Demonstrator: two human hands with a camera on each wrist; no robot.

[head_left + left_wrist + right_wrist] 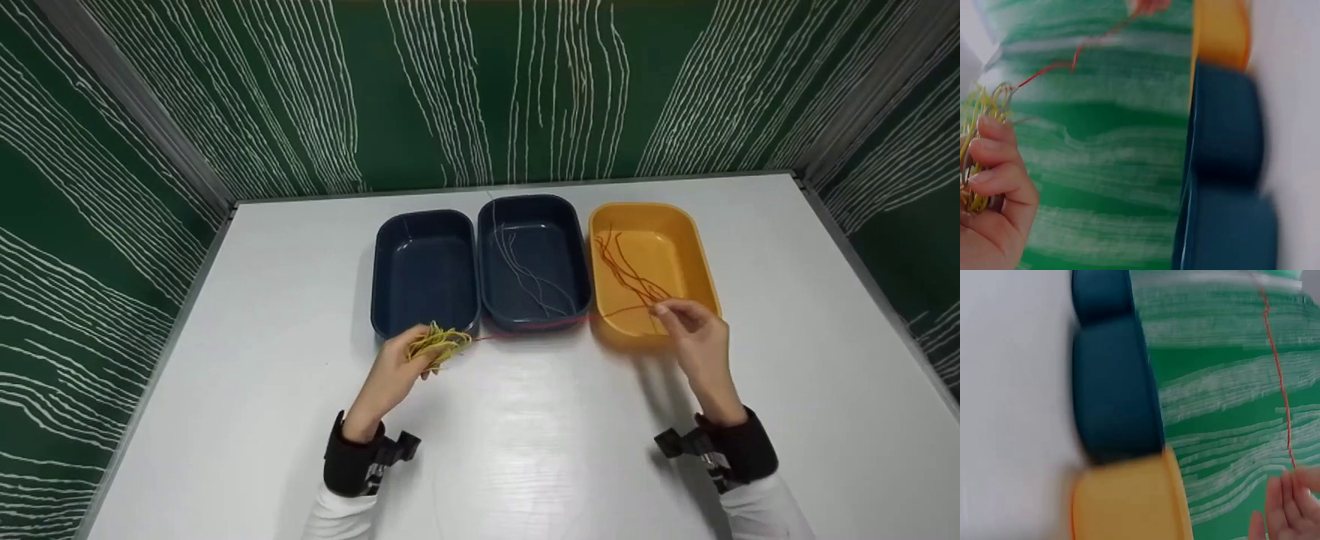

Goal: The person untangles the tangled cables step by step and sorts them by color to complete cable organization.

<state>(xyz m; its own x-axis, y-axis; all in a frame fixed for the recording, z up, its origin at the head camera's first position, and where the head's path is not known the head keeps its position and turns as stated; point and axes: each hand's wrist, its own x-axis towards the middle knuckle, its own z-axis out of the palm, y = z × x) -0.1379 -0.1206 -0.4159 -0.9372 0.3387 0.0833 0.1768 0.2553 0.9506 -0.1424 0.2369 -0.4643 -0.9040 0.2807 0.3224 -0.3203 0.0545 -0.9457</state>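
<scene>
My left hand (391, 376) grips a tangled bundle of yellow strings (441, 345) just in front of the left dark blue bin (426, 281). In the left wrist view a few greyish strands show among the yellow ones. From the bundle a red string (536, 325) stretches across to my right hand (703, 346), which pinches its other end between thumb and fingertip over the front of the yellow bin (686, 259). Several red-orange strings (626, 270) lie in that bin. Inside the middle dark blue bin (544, 251) are several thin grey strings (525, 274).
The three bins stand side by side on a white table (517, 435). Green panels (525, 97) with pale wavy lines rise behind the table and at both sides. Each wrist wears a black strap with a small camera mount (397, 448).
</scene>
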